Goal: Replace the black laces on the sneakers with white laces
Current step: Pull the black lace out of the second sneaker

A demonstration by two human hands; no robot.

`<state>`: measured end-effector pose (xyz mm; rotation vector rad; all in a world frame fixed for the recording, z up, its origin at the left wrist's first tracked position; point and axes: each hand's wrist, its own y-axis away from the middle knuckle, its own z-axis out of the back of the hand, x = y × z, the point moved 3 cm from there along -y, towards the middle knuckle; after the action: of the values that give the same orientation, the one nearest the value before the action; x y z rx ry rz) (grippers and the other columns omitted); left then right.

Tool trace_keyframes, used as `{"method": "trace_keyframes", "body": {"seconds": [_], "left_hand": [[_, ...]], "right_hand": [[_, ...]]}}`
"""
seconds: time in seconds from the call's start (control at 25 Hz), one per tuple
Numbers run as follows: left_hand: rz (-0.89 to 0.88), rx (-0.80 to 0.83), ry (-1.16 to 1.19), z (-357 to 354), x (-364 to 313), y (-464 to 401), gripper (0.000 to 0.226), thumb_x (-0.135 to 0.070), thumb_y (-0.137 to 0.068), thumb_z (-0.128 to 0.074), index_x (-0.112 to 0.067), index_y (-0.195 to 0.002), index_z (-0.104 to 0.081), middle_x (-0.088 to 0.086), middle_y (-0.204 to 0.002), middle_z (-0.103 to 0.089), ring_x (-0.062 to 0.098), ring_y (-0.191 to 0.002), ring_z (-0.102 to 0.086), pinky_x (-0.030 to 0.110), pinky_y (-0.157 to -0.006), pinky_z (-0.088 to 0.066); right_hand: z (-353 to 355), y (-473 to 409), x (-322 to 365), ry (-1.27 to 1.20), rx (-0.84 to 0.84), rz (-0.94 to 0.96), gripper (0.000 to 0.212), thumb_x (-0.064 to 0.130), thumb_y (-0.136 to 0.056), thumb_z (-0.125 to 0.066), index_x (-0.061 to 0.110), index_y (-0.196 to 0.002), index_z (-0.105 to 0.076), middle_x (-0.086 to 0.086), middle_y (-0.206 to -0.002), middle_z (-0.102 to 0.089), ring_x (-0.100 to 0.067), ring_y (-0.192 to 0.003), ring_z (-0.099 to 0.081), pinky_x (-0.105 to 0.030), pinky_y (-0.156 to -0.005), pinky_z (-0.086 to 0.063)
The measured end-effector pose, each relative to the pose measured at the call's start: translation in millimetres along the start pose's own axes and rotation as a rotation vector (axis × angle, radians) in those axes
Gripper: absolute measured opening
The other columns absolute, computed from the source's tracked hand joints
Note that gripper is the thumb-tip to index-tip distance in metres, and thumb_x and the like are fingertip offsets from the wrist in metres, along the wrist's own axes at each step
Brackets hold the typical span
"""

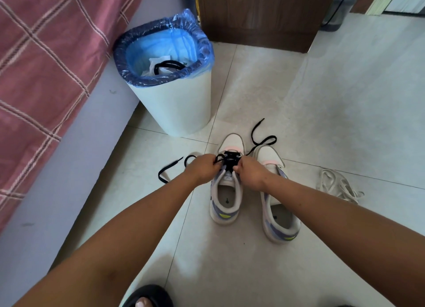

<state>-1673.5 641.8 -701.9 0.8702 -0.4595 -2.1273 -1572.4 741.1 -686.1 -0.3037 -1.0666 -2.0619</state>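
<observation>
Both hands are down on the near sneaker [226,191]. The left hand [202,168] has its fingers curled around a loop of the black lace [227,160], and the right hand [249,172] pinches the lace on the other side of the tongue, likely so each side can be worked loose from its eyelets evenly. The lace's loose ends trail out past the fingers of both hands onto the tiled floor [322,100]. Just beyond the right hand stands the second sneaker [276,191], which shows no lace at all. The white laces [338,185] lie bundled well outside the right wrist, waiting within reach, I'd say. Far ahead of the left fingers stands the waste bin [179,109], blue-lined, holding crumpled paper and another black lace [169,66], probably from the other sneaker.
</observation>
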Motion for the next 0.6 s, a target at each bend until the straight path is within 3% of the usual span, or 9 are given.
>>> {"method": "trace_keyframes", "body": {"seconds": [0.08, 0.12, 0.16, 0.2, 0.24, 0.32, 0.4, 0.48, 0.6], "left_hand": [[-0.068, -0.151, -0.630, 6, 3, 1, 0.015, -0.008, -0.094, -0.043, -0.007, -0.107, -0.051, 0.009, -0.103, -0.057, 0.026, -0.092, -0.060, 0.029, -0.060, -0.034], [-0.083, -0.196, -0.755, 5, 5, 1, 0.018, -0.004, -0.092, -0.046, -0.006, -0.109, -0.049, 0.008, -0.107, -0.057, 0.025, -0.095, -0.061, 0.027, -0.060, -0.034], [-0.036, -0.203, -0.718, 3, 6, 2, 0.013, -0.007, -0.093, -0.047, -0.006, -0.106, -0.049, 0.008, -0.105, -0.057, 0.025, -0.095, -0.061, 0.028, -0.061, -0.034], [0.041, -0.193, -0.496, 3, 8, 2, 0.010, -0.017, -0.096, -0.046, -0.008, -0.096, -0.051, 0.008, -0.099, -0.057, 0.026, -0.090, -0.060, 0.029, -0.065, -0.036], [0.151, -0.136, -0.164, 2, 10, 1, 0.025, -0.027, -0.098, -0.042, -0.009, -0.083, -0.049, 0.008, -0.088, -0.054, 0.026, -0.080, -0.057, 0.029, -0.065, -0.037], [0.323, 0.077, 0.507, -9, 7, 4, 0.038, -0.036, -0.096, -0.041, -0.013, -0.066, -0.040, 0.006, -0.066, -0.041, 0.019, -0.054, -0.040, 0.022, -0.050, -0.032], [0.261, 0.128, 0.704, -12, -1, 8, 0.034, -0.029, -0.095, -0.047, -0.015, -0.065, -0.036, 0.003, -0.058, -0.033, 0.015, -0.047, -0.029, 0.016, -0.041, -0.020], [0.048, 0.022, 0.451, -6, -2, 7, 0.031, -0.022, -0.096, -0.047, -0.015, -0.068, -0.037, 0.001, -0.062, -0.039, 0.018, -0.055, -0.036, 0.021, -0.044, -0.025], [-0.130, -0.133, -0.253, 11, 15, 3, 0.020, -0.027, -0.099, -0.039, -0.012, -0.092, -0.051, 0.003, -0.088, -0.058, 0.025, -0.086, -0.054, 0.029, -0.065, -0.033]], "right_hand": [[0, 1, 0, 0.021, 0.020, 0.003, 0.041, 0.007, -0.098, -0.041, 0.011, -0.058, -0.033, -0.004, -0.062, -0.038, -0.021, -0.069, -0.041, -0.030, -0.063, -0.031], [-1, 2, 0, 0.024, 0.015, 0.006, 0.041, 0.006, -0.098, -0.041, 0.011, -0.058, -0.033, -0.004, -0.061, -0.038, -0.021, -0.067, -0.040, -0.030, -0.063, -0.031], [-1, 2, 0, 0.024, 0.009, 0.010, 0.041, 0.006, -0.098, -0.041, 0.012, -0.058, -0.033, -0.003, -0.061, -0.038, -0.019, -0.062, -0.039, -0.029, -0.063, -0.030], [0, 2, 0, 0.022, 0.003, 0.014, 0.041, 0.006, -0.098, -0.041, 0.012, -0.058, -0.033, -0.003, -0.061, -0.038, -0.016, -0.058, -0.037, -0.029, -0.062, -0.030], [0, 2, -1, 0.016, 0.003, 0.015, 0.041, 0.006, -0.098, -0.041, 0.012, -0.058, -0.033, -0.003, -0.061, -0.038, -0.013, -0.055, -0.034, -0.029, -0.060, -0.029], [0, 2, -1, 0.006, 0.012, 0.021, 0.041, 0.006, -0.098, -0.040, 0.012, -0.059, -0.033, -0.004, -0.062, -0.038, -0.012, -0.054, -0.033, -0.031, -0.054, -0.027], [-1, 3, 1, 0.027, 0.023, 0.028, 0.041, 0.007, -0.099, -0.040, 0.012, -0.059, -0.033, -0.006, -0.065, -0.040, -0.016, -0.060, -0.037, -0.031, -0.055, -0.028], [0, 3, 1, 0.027, 0.025, 0.026, 0.041, 0.007, -0.099, -0.040, 0.012, -0.059, -0.033, -0.006, -0.065, -0.040, -0.020, -0.067, -0.040, -0.029, -0.061, -0.030], [2, 3, -1, 0.023, 0.016, 0.026, 0.040, 0.009, -0.098, -0.042, 0.012, -0.059, -0.034, -0.002, -0.062, -0.039, -0.017, -0.064, -0.039, -0.026, -0.060, -0.028]]}}
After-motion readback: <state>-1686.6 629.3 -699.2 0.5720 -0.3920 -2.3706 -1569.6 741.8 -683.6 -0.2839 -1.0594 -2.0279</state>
